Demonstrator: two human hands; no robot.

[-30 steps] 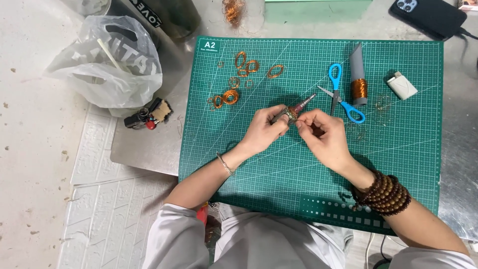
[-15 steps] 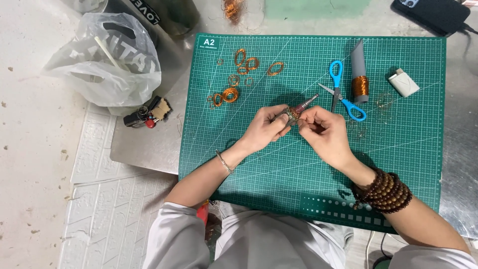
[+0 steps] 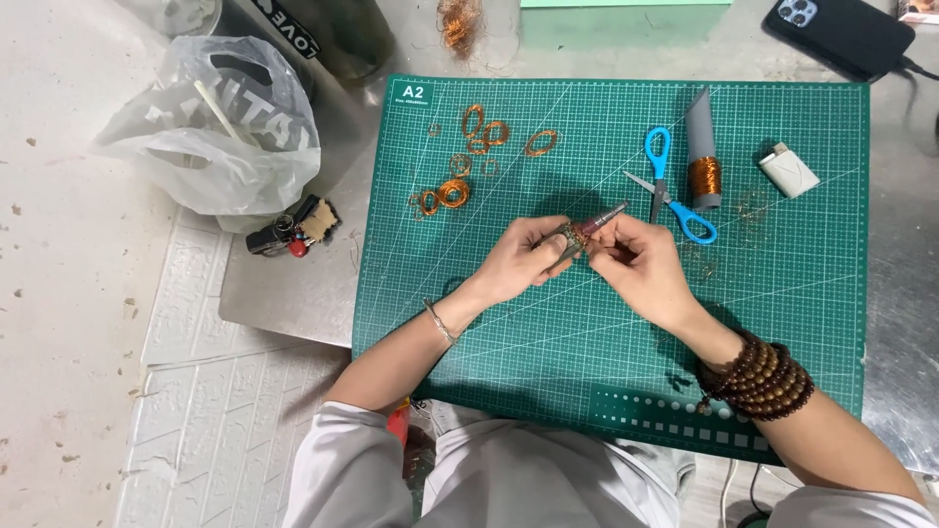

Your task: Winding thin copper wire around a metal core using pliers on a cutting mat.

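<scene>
Over the middle of a green cutting mat (image 3: 782,323), my left hand (image 3: 518,259) and my right hand (image 3: 641,269) meet fingertip to fingertip. Between them they pinch a small piece of copper wire work (image 3: 575,238) and a slim dark-red-handled tool (image 3: 599,218) that points up and to the right. Which hand holds the tool I cannot tell for sure; the left fingers wrap its lower end. My right wrist wears several strands of brown wooden beads (image 3: 758,376), my left a thin bracelet.
Copper wire rings (image 3: 484,132) and coils (image 3: 445,194) lie at the mat's upper left. Blue scissors (image 3: 670,186), a copper wire spool on a grey cone (image 3: 702,152) and a white lighter (image 3: 788,168) sit upper right. Off the mat: plastic bag (image 3: 210,127), keys (image 3: 289,230), phone (image 3: 841,34).
Both hands stay together at the mat's centre; the fingers have shifted only slightly around the wire piece and tool.
</scene>
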